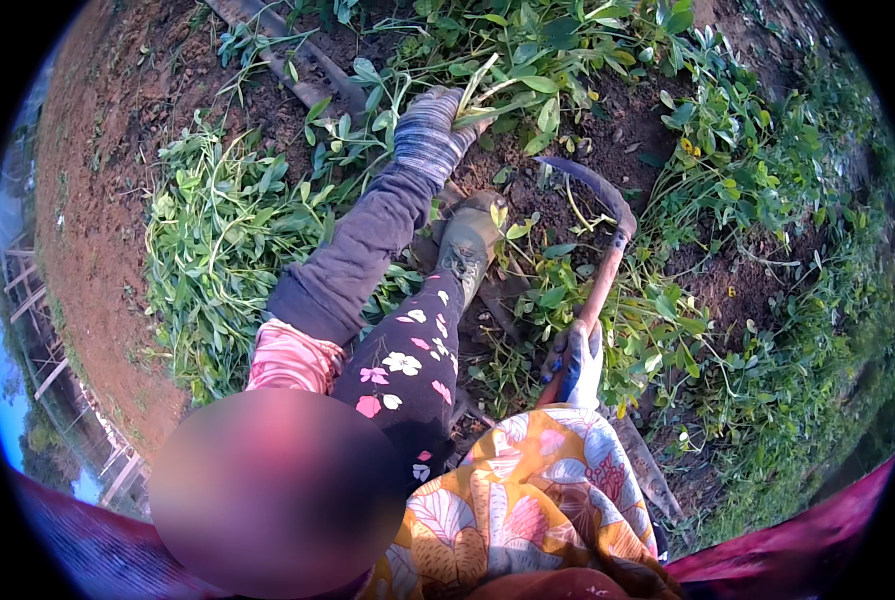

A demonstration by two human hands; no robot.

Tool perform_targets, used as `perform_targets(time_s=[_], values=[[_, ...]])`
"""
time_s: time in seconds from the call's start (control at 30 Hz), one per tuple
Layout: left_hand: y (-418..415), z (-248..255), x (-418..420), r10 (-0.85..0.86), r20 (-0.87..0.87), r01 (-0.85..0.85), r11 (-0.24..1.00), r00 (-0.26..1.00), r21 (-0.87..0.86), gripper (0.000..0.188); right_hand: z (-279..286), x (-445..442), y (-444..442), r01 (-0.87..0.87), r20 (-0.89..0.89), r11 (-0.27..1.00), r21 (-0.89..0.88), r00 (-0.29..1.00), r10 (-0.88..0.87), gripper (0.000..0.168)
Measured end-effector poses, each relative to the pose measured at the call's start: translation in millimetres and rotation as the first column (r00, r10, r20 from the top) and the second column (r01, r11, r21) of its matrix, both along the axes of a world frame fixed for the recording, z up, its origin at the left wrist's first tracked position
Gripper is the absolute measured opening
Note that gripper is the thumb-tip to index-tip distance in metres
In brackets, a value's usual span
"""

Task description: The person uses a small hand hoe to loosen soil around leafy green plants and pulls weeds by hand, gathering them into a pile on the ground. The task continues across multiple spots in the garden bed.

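My left hand point(432, 133), in a grey striped knit glove, grips a bunch of green plant stems point(479, 94) near the top middle. The leaves spread away from it to the upper right. Gloved in white and blue, my right hand point(581, 360) is closed round the wooden handle point(602, 281) of a sickle. The curved dark blade point(586, 178) points up and left, its tip a short way below and right of the held stems. Low leafy plants point(642, 322) surround the handle.
A pile of cut leafy stems point(219, 217) lies left of my left arm. My booted foot point(471, 236) stands on the soil between the hands. Growing plants point(785, 375) fill the right side. Dark strips point(305, 64) cross the soil at the upper left. Wooden poles point(35, 300) stand at the far left.
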State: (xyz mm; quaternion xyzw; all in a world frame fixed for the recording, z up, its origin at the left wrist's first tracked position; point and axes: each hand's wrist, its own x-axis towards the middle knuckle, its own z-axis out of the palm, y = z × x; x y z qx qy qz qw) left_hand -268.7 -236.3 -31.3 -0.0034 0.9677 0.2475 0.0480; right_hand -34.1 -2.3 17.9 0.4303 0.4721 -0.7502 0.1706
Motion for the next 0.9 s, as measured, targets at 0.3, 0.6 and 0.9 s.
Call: perform_targets(time_s=[0.3, 0.6, 0.9], values=[[24.9, 0.8, -25.2, -0.028, 0.390, -0.025, 0.991, 0.920, 0.128, 0.083, 4.4, -14.0, 1.6, 0.053, -0.032, 0.998, -0.031, 0.998, -0.054, 0.036], [-55.9, 22.7, 49.9, 0.548, 0.306, -0.512, 0.272, 0.778, 0.815, 0.014, 5.6, -81.3, -58.6, -0.319, -0.138, 0.939, -0.131, 0.943, 0.301, 0.024], [-53.4, -10.5, 40.1, 0.542, 0.171, -0.447, 0.432, 0.823, 0.783, 0.023, -37.7, -78.2, -89.4, -0.386, -0.135, 0.860, -0.334, 0.922, 0.362, 0.023]])
